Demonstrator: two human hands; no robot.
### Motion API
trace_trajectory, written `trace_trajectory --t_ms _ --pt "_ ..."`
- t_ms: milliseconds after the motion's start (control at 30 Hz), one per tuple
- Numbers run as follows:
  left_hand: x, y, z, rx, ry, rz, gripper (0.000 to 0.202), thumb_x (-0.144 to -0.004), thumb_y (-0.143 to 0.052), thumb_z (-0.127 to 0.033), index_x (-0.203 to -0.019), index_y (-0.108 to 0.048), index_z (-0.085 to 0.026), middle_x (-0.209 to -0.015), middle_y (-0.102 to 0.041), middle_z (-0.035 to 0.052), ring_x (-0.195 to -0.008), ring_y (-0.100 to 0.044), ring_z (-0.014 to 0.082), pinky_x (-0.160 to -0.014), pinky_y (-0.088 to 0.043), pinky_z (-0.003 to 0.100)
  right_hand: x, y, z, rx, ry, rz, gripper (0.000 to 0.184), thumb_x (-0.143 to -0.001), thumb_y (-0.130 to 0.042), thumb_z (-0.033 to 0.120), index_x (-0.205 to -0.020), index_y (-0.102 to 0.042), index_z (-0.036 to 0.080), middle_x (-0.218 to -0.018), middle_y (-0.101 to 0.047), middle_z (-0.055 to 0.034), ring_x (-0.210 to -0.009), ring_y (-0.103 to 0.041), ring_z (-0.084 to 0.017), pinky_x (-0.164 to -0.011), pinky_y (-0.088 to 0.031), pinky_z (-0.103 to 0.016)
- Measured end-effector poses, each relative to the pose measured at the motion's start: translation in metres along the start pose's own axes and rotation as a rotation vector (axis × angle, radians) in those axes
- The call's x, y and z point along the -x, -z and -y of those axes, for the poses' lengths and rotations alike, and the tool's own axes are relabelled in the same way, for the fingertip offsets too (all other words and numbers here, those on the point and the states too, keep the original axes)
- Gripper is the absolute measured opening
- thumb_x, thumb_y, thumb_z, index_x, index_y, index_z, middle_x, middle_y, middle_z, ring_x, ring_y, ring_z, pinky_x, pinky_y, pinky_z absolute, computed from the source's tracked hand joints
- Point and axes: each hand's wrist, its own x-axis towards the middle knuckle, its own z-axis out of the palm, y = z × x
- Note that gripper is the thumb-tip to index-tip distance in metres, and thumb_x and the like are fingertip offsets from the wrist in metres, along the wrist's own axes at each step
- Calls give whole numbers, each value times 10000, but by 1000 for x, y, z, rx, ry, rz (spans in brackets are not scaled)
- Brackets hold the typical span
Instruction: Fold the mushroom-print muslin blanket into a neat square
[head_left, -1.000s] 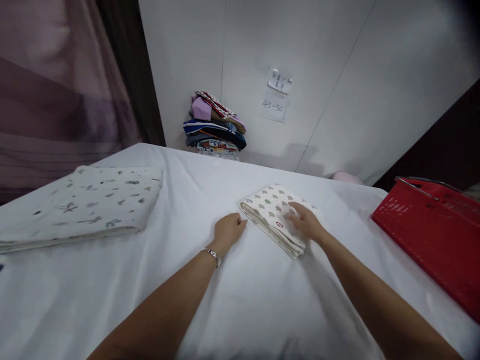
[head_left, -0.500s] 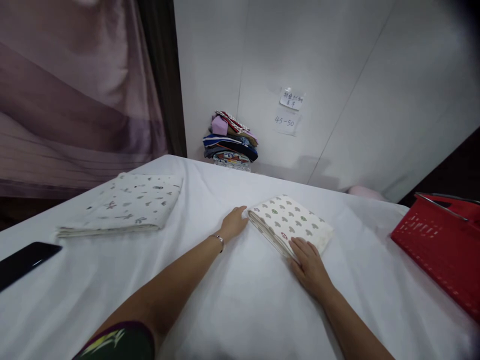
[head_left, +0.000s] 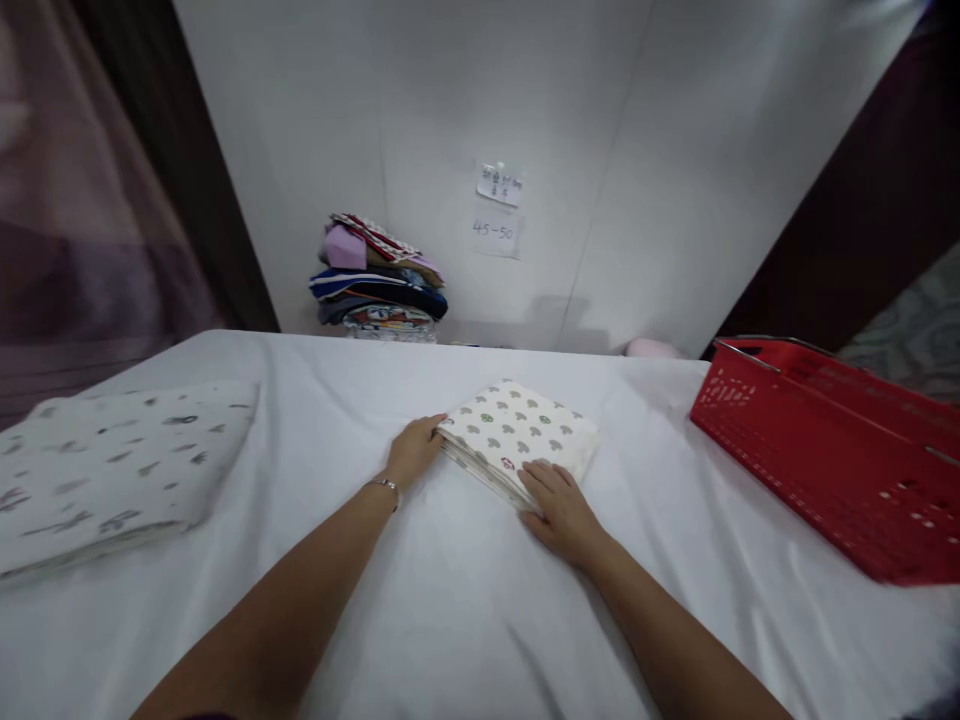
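A folded white cloth (head_left: 517,425) with grey mushroom prints and a few green and red motifs lies on the white-covered table, its layered edge facing me. At its left corner, my left hand (head_left: 416,450) is closed, fingertips partly hidden behind the corner. My right hand (head_left: 562,512) holds the near right edge, with the fingers on top of the fabric and the thumb low at the side. A second folded cloth (head_left: 127,465), white with small grey plant-like prints, rests to the left, apart from both hands.
To the right stands a red plastic basket (head_left: 817,460) with a metal handle. A pile of folded fabrics (head_left: 382,275) sits beyond the far table edge by the wall. Paper notes (head_left: 496,210) hang on that wall. A pinkish curtain (head_left: 97,220) hangs at left.
The view has swung right, showing more of the red basket; the black phone at left is out of frame. Both hands remain at the same places on the mushroom-print cloth.
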Motion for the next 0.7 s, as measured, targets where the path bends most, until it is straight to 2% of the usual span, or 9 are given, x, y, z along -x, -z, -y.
trace_trajectory --t_ms 100,200,333,433,500,600,700 --pt "4 10 1 -39 -51 -15 419 -864 -343 -243 -1222 -558 -272 -1250 -584 -23 -1160 -500 177 -953 -392 262 2 4 2 -11 -24 3 545 -824 -492 250 -1357 -410 173 -1384 -443 -114 -1282 -370 -258 -1059 -262 -469" --pt "27 24 9 -107 -83 -54 417 -866 -341 -284 -1224 -554 -298 -1244 -586 -37 -1153 -509 190 -939 -408 271 7 9 9 -33 -9 26 541 -826 -479 226 -1361 -401 189 -1388 -443 -99 -1282 -377 -234 -1068 -260 -445" --pt "67 36 27 -190 -10 -27 427 -873 -325 -346 -1241 -539 -315 -1221 -599 -27 -1120 -531 220 -861 -452 308 10 13 21 -64 69 76 525 -856 -455 242 -1375 -377 213 -1401 -432 -78 -1301 -352 -216 -1082 -242 -422" --pt "78 40 34 -194 36 36 437 -868 -320 -351 -1250 -531 -320 -1149 -633 -11 -1058 -561 235 -786 -475 326 9 15 26 -72 90 97 532 -852 -464 247 -1376 -375 212 -1403 -430 -71 -1309 -336 -216 -1085 -235 -414" --pt "75 44 31 -184 24 66 448 -830 -368 -317 -1239 -547 -283 -1157 -627 9 -1064 -556 240 -824 -471 337 8 17 26 -72 86 101 539 -844 -473 242 -1373 -377 209 -1400 -434 -72 -1307 -339 -213 -1086 -232 -409" --pt "64 49 13 -128 -55 62 498 -763 -416 -249 -1244 -546 -240 -1315 -524 12 -1186 -481 228 -965 -413 328 8 17 25 -63 86 112 558 -827 -488 234 -1373 -375 216 -1399 -435 -73 -1304 -346 -213 -1083 -236 -405" --pt "57 45 -12 -113 -225 23 469 -825 -394 -292 -1279 -508 -255 -1416 -416 -8 -1305 -354 211 -1086 -280 354 8 14 24 -46 85 126 580 -809 -504 224 -1375 -375 215 -1400 -433 -81 -1302 -352 -226 -1075 -246 -415"
